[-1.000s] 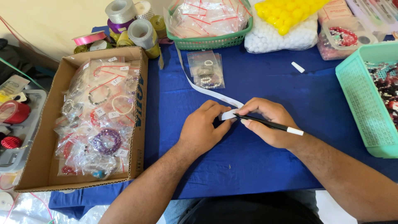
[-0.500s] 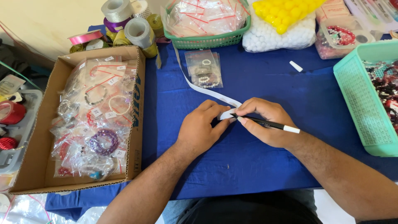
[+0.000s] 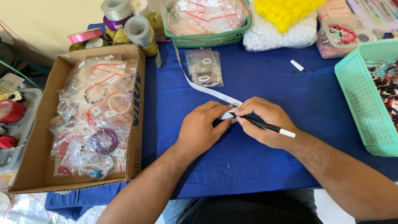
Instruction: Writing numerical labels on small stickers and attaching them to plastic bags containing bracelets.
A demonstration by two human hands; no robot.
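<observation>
My right hand (image 3: 267, 122) grips a black pen (image 3: 265, 125) with a white end, its tip on the near end of a long white ribbon strip (image 3: 199, 88). That strip runs across the blue tablecloth (image 3: 248, 166) from the rolls at the back. My left hand (image 3: 202, 127) lies flat, fingers pressing the strip's end down just left of the pen tip. A white pen cap (image 3: 297, 65) lies apart on the cloth, further back to the right.
A cardboard box (image 3: 137, 124) of bagged bead bracelets stands at left. Small clear bags with bracelets (image 3: 204, 68) lie behind my hands. Ribbon rolls (image 3: 139, 29), a green basket (image 3: 207, 39), a bag of white balls (image 3: 275, 35) line the back. A teal basket (image 3: 360, 99) stands right.
Both hands stay on the strip's end; the pen has shifted only slightly. The view moved a little.
</observation>
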